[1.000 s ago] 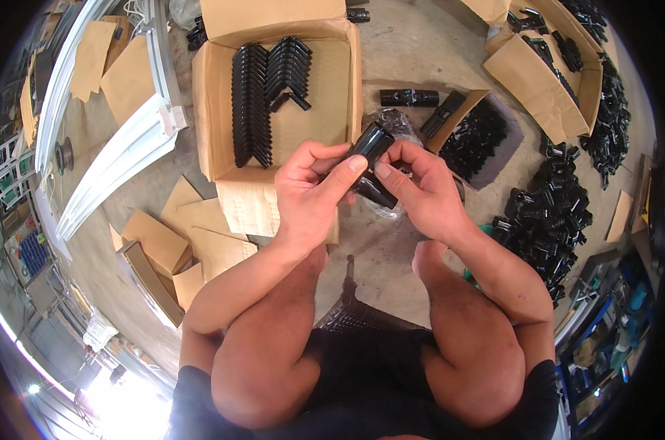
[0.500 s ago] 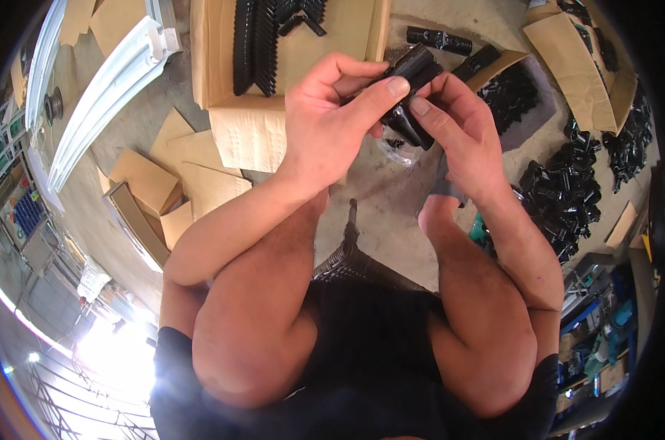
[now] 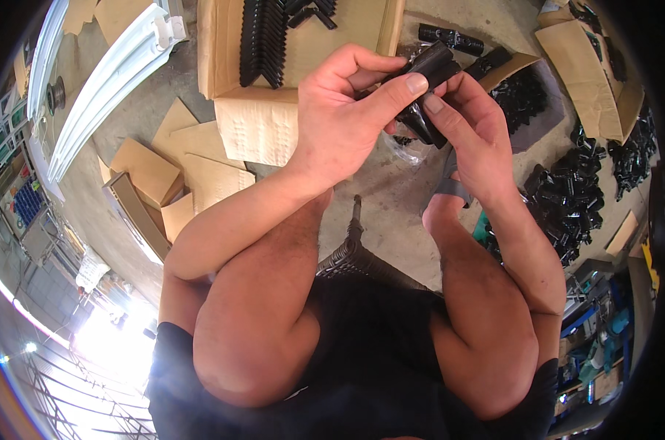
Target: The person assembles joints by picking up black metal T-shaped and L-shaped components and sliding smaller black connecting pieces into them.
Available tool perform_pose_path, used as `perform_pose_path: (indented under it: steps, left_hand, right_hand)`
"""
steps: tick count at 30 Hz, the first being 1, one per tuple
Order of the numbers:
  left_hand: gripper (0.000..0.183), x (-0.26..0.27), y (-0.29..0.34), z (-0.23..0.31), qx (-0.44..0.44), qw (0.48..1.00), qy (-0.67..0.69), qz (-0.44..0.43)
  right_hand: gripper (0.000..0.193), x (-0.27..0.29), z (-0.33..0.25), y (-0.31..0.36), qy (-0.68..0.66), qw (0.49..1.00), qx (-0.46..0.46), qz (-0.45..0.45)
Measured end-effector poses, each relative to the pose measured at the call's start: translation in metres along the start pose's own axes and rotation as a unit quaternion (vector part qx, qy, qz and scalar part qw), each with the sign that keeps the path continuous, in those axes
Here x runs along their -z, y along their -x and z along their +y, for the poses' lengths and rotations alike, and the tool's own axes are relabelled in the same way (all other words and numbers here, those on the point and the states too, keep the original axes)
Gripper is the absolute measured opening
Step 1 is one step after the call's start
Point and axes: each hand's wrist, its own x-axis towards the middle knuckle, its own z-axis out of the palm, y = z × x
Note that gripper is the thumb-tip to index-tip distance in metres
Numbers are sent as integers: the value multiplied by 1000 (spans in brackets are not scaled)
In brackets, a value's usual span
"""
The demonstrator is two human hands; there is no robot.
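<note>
In the upper middle of the frame, a black plastic part (image 3: 429, 77) is being gripped by both hands together: the left hand (image 3: 343, 121) is being closed around its left side, with the thumb laid along the top and pressed near the part's upper right end, while the right hand (image 3: 470, 125) is being clasped on it from the right, a fingertip being set against the part just below the left thumb. Behind the hands, at the top of the frame, an open cardboard box (image 3: 255, 117) is being seen with a neat row of black angled pieces (image 3: 262, 37) stacked inside it. Under the hands, a scrap of clear plastic wrap (image 3: 409, 150) is lying on the concrete floor (image 3: 391, 191). To the right, a loose heap of small black parts (image 3: 567, 202) is being spread over the floor, and another flattened carton (image 3: 593, 62) is lying in the upper right. In the upper left, a long white metal profile (image 3: 105, 81) is running diagonally, and below it several cardboard offcuts (image 3: 171, 172) are being left scattered at the middle left
</note>
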Motion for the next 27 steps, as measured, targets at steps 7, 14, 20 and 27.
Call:
perform_pose_path:
  steps: [7,14,20,27]
  left_hand:
    - [22,-2,-1,-1,10,1000,-8,8]
    - [17,-2,2,3,55,997,9,55]
    - [15,-2,0,2,99,992,-65,-34]
    - [30,-6,-1,4,63,989,-56,-119]
  right_hand:
    - [13,2,4,-1,-12,1000,-3,-8]
    - [29,10,-4,-6,-65,998,-16,16]
    - [35,14,-8,-8,-24,1000,9,0]
    - [29,30,-18,5,-106,994,12,-27]
